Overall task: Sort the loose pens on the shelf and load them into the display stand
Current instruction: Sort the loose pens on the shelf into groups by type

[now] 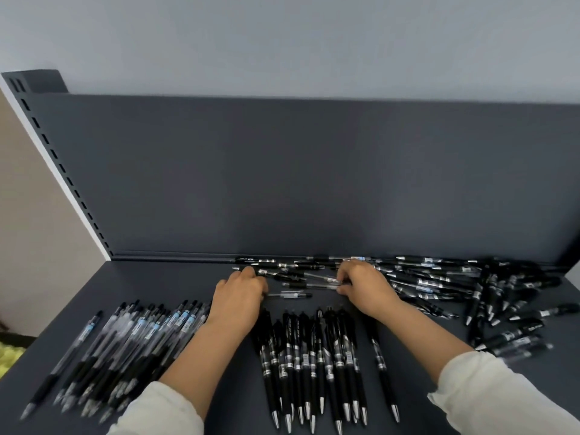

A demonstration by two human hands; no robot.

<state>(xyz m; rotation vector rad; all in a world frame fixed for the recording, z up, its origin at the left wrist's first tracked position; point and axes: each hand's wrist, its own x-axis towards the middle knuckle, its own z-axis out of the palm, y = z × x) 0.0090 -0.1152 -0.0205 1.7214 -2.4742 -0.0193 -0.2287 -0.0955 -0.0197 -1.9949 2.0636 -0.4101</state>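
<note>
Loose pens (pixel 298 274) at twelve o'clock lie mixed, so left hand (pixel 240 293) and right hand (pixel 365 287), each curled round some, should match barrel type before pulling them back.

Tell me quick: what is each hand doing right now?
Left hand: fingers curled on a black pen.
Right hand: pinching a clear pen.

Black pens (pixel 314 362), dark grey shelf (pixel 175 287)
</note>
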